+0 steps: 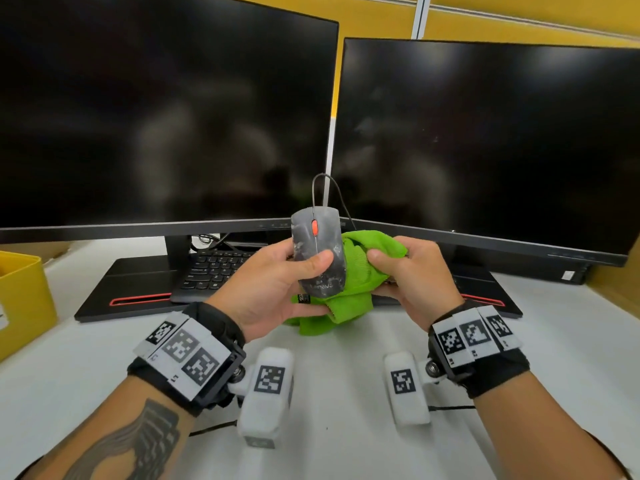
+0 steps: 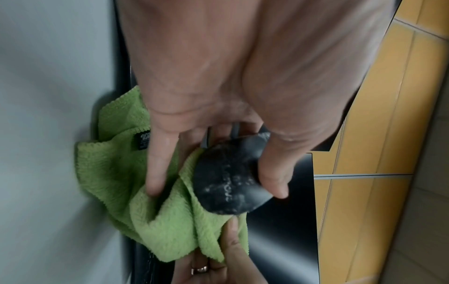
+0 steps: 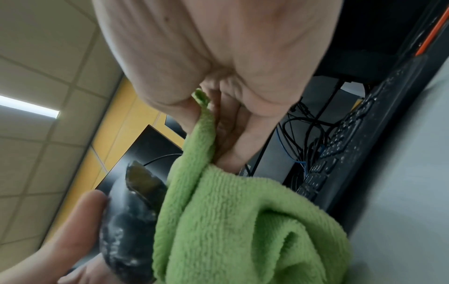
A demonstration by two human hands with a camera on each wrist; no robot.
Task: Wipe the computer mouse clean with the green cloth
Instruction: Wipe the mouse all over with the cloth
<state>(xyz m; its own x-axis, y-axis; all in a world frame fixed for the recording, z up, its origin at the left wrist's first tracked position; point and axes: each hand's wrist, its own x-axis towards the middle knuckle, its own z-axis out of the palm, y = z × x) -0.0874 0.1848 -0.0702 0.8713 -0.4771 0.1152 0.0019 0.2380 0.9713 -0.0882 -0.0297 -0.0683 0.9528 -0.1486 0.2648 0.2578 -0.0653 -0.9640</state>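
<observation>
A dark grey wired mouse (image 1: 317, 251) with an orange scroll wheel and whitish smears is lifted above the desk. My left hand (image 1: 277, 282) grips it, thumb across its top and fingers beneath. In the left wrist view the mouse (image 2: 228, 184) sits between thumb and fingers, smears across its back. The green cloth (image 1: 349, 282) is bunched against the mouse's right side and hangs below it. My right hand (image 1: 405, 271) pinches the cloth's upper fold. In the right wrist view the green cloth (image 3: 230, 221) covers the side of the mouse (image 3: 128, 226).
Two dark monitors (image 1: 166, 116) stand behind on black bases with red trim. A black keyboard (image 1: 214, 268) lies under the left one. A yellow bin (image 1: 20, 292) sits at the left edge. The mouse cable (image 1: 322, 188) loops up behind. White desk (image 1: 332, 393) lies below the hands.
</observation>
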